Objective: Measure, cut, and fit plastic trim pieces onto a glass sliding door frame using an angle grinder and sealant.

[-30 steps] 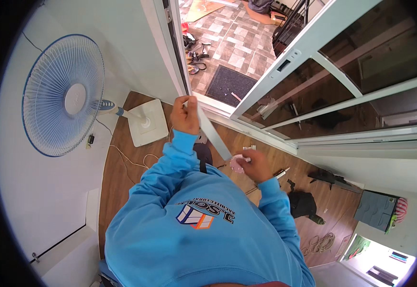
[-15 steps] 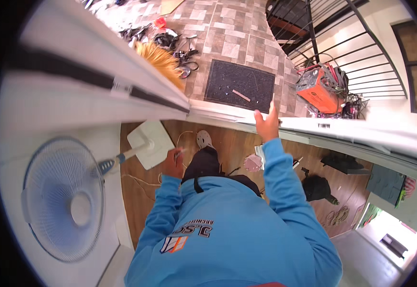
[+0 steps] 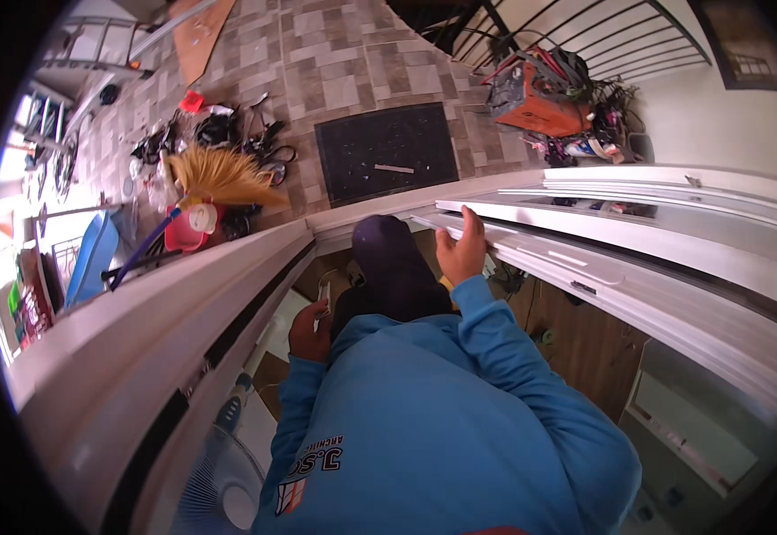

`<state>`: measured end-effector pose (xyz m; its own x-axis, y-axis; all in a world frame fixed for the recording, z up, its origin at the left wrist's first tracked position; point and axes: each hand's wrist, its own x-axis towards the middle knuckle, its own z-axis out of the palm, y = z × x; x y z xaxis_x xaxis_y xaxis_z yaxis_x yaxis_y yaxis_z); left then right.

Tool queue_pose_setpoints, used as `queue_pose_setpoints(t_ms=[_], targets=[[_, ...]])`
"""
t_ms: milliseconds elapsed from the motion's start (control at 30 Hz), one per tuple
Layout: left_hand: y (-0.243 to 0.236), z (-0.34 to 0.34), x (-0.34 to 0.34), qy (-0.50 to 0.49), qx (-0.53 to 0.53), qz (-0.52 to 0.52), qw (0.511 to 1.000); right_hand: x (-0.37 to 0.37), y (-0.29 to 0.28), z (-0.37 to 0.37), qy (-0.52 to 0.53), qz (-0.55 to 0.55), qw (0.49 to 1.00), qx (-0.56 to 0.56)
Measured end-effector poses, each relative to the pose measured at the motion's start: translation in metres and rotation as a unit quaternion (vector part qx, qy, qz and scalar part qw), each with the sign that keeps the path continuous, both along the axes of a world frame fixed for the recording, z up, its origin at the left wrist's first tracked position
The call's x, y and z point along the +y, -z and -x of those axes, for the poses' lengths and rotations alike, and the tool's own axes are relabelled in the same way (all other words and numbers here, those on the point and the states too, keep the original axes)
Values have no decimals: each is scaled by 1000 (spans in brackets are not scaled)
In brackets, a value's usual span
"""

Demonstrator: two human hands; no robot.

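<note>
My right hand point(image 3: 462, 245) is up at the white-framed sliding door point(image 3: 575, 267), its thumb and fingers apart against the panel's near edge. Lower and to the left, my left hand point(image 3: 310, 330) is closed on a thin, pale, slim object point(image 3: 323, 299) that points upward; its kind is too small to make out. My bent knee point(image 3: 384, 245) in dark trousers rises between the hands, close to the white door sill point(image 3: 344, 217). Beyond the sill lies a dark doormat point(image 3: 386, 152) with a short flat strip point(image 3: 394, 168) on it.
A straw broom point(image 3: 219, 178) and a pink dustpan or tub point(image 3: 188, 229) lie outside at the left, near scattered cables and bags. An orange machine point(image 3: 540, 98) stands by a black railing at the right. Behind the left door frame is a fan point(image 3: 228, 490).
I have moved forward to the doorway, with a knee raised near the sill. My right hand stays at the door edge; my left still holds the slim object. More of the outside floor shows.
</note>
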<state>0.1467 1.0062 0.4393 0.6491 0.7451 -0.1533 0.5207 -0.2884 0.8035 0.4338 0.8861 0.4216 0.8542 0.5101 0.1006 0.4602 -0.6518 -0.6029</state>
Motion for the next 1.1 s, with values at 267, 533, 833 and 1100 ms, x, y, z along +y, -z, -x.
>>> queue_pose_setpoints(t_ms=[267,533,833,1100], targets=[[-12,-95,91,28,-12,-58,998,99,97,-106,99,5,995,19],[11,-143,226,-123,52,-84,987,154,215,-216,103,162,904,382],[-3,-182,346,-368,177,-111,906,191,198,-396,281,82,773,563],[82,-134,325,-585,239,67,772,378,166,-436,156,223,824,498]])
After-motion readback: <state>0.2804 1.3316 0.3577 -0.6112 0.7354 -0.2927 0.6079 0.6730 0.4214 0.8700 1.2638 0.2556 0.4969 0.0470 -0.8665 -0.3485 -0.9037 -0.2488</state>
